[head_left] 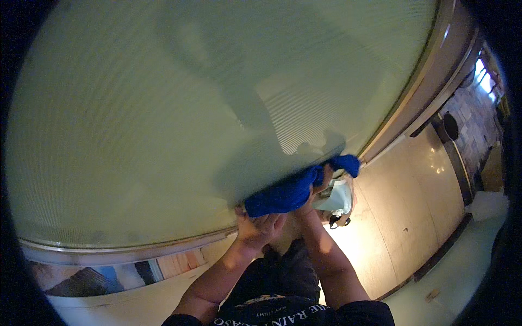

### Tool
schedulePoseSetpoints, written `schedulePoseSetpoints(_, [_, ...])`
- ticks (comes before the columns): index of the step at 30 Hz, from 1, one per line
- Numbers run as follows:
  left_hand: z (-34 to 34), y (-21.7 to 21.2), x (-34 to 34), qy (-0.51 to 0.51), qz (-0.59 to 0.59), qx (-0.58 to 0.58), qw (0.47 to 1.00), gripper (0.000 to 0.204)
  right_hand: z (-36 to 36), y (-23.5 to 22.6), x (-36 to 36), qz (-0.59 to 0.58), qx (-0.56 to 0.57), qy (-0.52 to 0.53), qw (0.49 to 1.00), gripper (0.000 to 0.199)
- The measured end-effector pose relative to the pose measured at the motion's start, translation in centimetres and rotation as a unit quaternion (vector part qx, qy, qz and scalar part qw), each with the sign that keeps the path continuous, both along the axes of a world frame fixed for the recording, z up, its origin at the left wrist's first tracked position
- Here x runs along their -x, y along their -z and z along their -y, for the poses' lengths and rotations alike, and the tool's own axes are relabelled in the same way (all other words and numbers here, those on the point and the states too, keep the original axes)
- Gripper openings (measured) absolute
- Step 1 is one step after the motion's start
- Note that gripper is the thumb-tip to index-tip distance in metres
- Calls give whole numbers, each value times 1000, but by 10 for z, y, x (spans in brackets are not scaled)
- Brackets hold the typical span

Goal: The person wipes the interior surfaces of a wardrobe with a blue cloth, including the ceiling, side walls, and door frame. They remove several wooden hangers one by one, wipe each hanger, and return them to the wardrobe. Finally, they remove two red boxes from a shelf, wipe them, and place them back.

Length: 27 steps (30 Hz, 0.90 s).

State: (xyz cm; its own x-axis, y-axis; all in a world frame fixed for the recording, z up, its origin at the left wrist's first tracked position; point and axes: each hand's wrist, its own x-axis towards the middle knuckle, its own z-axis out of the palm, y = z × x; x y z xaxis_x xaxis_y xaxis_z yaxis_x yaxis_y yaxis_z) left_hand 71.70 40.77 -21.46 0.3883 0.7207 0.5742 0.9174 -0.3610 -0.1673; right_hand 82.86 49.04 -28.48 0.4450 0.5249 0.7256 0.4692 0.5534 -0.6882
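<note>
A bunched blue cloth [280, 194] lies along the lower edge of a large ribbed, pale green glass panel [147, 136]. My left hand [262, 225] grips the cloth's near left end, its thumb by the panel's edge and some fingers hidden by fabric. At the cloth's right part, my right hand [321, 187] is closed around it, with a loose end of fabric sticking out beyond the fingers. The cloth appears to be against the glass, where shadows of my arms and hands fall.
A metal frame strip [125, 249] borders the panel's bottom. Right of my right hand, a container with a light blue liner [340, 198] stands on the pale floor [402, 201]. A dark bucket [448, 126] is at far right. Colourful pictures [122, 276] run below the frame at left.
</note>
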Motion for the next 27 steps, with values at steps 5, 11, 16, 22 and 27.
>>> schedulePoseSetpoints(5, [35,10,23,-61,-16,104,993,34,36,34,25,71,34,-40,996,54])
schedulePoseSetpoints(11, [46,-62,45,-89,77,7,993,43,30,-103,16,174,-64,-71,980,46])
schedulePoseSetpoints(16, [58,-56,73,-90,51,-63,993,55,32,-107,56,99,-126,-26,987,38])
schedulePoseSetpoints(22, [91,15,106,-105,30,19,994,44,73,27,90,176,-19,-73,981,33])
schedulePoseSetpoints(27, [122,19,125,-167,35,68,983,41,98,16,99,225,3,-130,966,37])
